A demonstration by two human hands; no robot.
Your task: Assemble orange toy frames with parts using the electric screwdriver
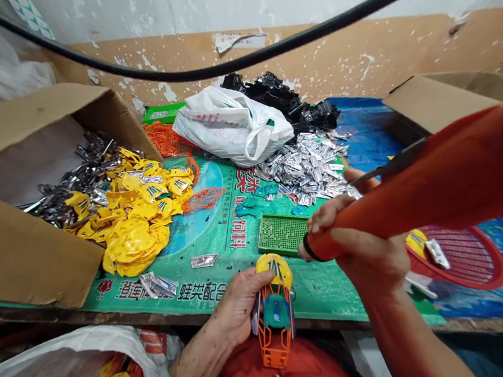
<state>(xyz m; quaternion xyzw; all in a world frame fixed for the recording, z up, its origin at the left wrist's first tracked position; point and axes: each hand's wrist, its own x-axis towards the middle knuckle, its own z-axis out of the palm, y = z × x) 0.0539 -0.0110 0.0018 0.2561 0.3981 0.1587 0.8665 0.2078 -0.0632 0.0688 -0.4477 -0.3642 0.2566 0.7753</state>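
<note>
Two hands at a cluttered workbench, holding an orange tool and a small toy assembly.

The right hand [366, 254] was closed around the large orange tool [448, 180], whose butt end projected just beyond the fingers [326, 213]. The left hand [241, 303] gripped the yellow-and-orange assembly [276, 312] beside its fingertips, below the green perforated tray [282, 233].

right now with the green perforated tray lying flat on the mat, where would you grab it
Take the flat green perforated plastic tray by its near long edge, from the person's side, thumb on top. It lies flat on the green printed mat, that edge is bare, and silver pieces crowd the far side.
</note>
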